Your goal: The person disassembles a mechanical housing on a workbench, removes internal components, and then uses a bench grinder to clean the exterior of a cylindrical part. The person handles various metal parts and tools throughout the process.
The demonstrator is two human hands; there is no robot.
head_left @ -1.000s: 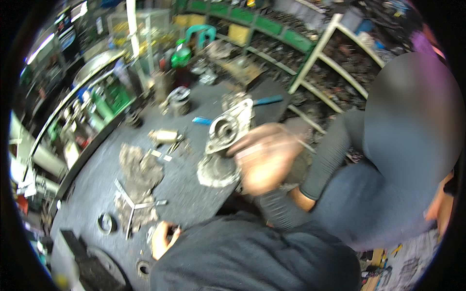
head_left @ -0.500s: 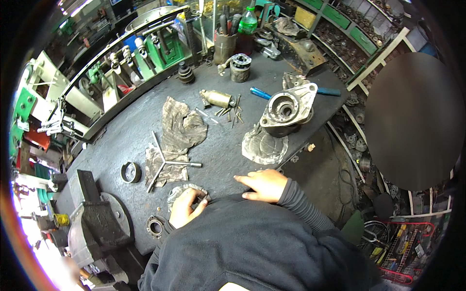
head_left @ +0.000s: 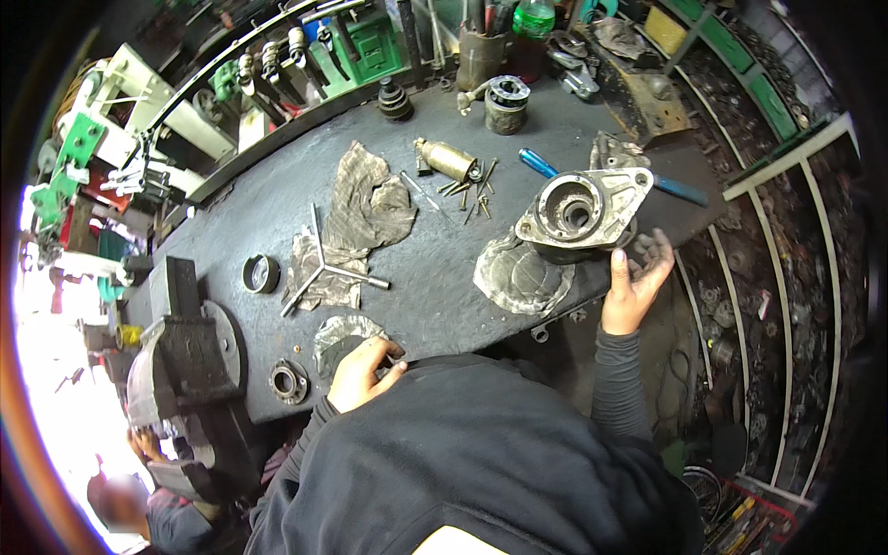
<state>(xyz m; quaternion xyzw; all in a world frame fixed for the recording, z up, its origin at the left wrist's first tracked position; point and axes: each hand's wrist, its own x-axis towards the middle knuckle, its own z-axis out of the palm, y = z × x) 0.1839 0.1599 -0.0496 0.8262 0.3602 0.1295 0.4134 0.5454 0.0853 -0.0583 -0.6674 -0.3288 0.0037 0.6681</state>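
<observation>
My right hand (head_left: 638, 282) is at the near right side of a cast metal housing (head_left: 575, 213), thumb and fingers apart, seemingly just touching its edge. The housing has a round bore and flanged plate, with a dirty cloth pad (head_left: 518, 277) under and before it. My left hand (head_left: 365, 377) has curled fingers at the bench edge, by a grimy cloth (head_left: 338, 338); what they hold is hidden. Nearby are a three-armed wrench (head_left: 319, 271) on a rag (head_left: 365, 199), a black ring (head_left: 260, 273), a flanged ring (head_left: 289, 381), a brass cylinder (head_left: 449, 159), loose bolts and blue-handled tools (head_left: 680, 190).
A large bench vise (head_left: 166, 361) stands at left on the dark workbench (head_left: 435, 314). A cylindrical part (head_left: 506, 116), tool holder (head_left: 481, 65) and green bottle (head_left: 534, 18) stand at the back. Shelves of parts (head_left: 768, 305) line the right. A co-worker (head_left: 176, 523) is low at left.
My right hand has moved up and right to the housing. An arm over the housing earlier is gone. A co-worker now shows at lower left. The view has shifted.
</observation>
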